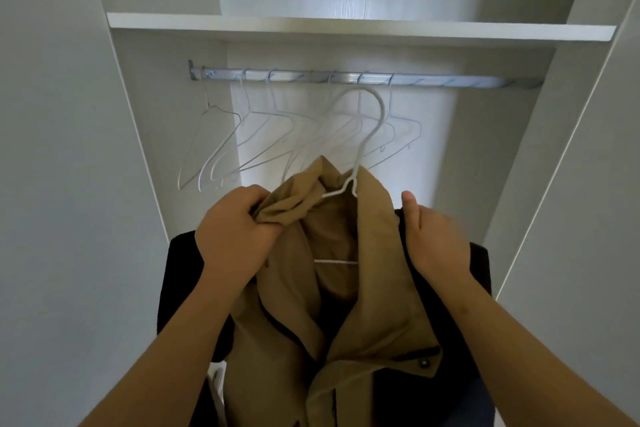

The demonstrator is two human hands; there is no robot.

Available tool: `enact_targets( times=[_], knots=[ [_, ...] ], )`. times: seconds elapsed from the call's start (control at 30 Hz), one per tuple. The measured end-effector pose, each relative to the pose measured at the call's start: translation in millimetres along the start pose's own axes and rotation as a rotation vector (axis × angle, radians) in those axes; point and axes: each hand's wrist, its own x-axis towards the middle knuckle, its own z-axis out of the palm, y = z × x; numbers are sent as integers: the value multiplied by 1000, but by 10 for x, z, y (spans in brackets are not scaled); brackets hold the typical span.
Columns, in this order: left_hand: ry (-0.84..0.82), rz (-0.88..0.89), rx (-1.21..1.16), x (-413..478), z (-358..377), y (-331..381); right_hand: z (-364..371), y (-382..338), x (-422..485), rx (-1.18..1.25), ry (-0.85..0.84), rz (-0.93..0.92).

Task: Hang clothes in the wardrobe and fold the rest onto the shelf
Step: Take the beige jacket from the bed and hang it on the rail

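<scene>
two hands hold a tan jacket (374,315) up in front of the open wardrobe, below the rod (450,81), with a white wire hanger (379,107) threaded into its neck and the hook not yet over the rod. the left hand (235,232) pinches a bunch of cloth at one shoulder; the right hand (436,239) lies on the other shoulder, thumb up, fingers hidden, so i cannot tell its grip. the cloth looks soft, floppy and fairly thick, likely to slide off thin wire. it is best supported at the shoulders, or by the hanger's neck. empty hangers (256,135) crowd the rod's left part.
</scene>
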Motion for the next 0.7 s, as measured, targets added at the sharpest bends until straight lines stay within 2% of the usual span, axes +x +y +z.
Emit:
enact_targets(
  times=[0.13, 0.27, 0.33, 0.4, 0.47, 0.57, 0.63, 0.7],
  knots=[
    [-103, 59, 6, -38, 17, 9, 68, -152, -145, 96, 76, 52],
    [-196, 124, 71, -64, -83, -107, 87, -176, -173, 121, -31, 44],
    [-190, 246, 246, -111, -113, -146, 126, -149, -129, 119, -63, 79],
    [-108, 300, 302, -188, -119, -156, 171, -107, -105, 131, -66, 128],
    [-23, 231, 244, -258, -148, -116, 220, -53, -99, 143, -53, 147],
    [21, 9, 168, -325, -177, -25, 288, -22, -96, 138, -37, 165],
    [-176, -5, 162, -390, -149, 27, 321, -17, -92, 128, -23, 183],
    [-565, 66, 123, -493, -79, 66, 350, -11, -100, 128, -6, 200]
  ],
)
